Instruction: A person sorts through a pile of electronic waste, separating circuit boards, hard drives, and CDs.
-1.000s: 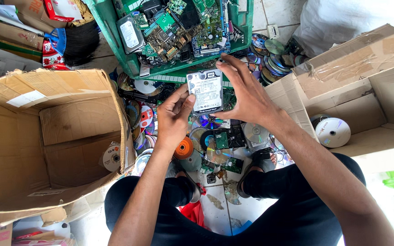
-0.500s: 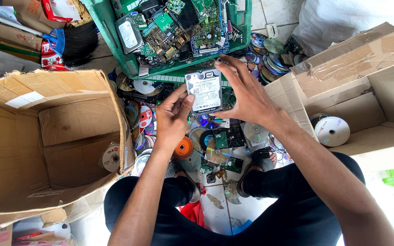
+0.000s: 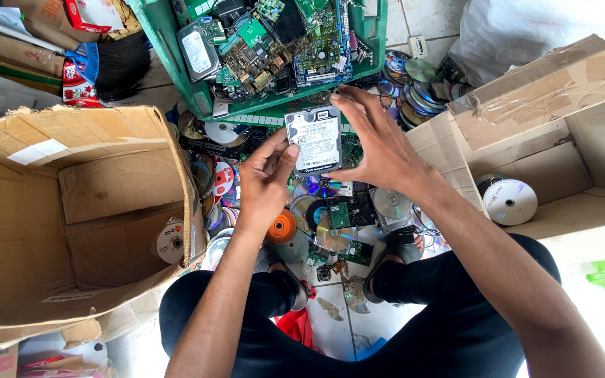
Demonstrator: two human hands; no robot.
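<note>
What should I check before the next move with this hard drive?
1. Grip: hard drive held between left hand and right hand, fingers at its edges: ok.
2. Label side faces the camera and is unobstructed: ok.
3. Underside of the drive: hidden, cannot tell.
4. Green crate ahead is heaped with circuit boards; little free room: not ok.
5. Left cardboard box is open, holding only one disc: ok.
6. Floor under the hands is littered with discs and parts, so a drop would land on clutter: not ok.
</note>
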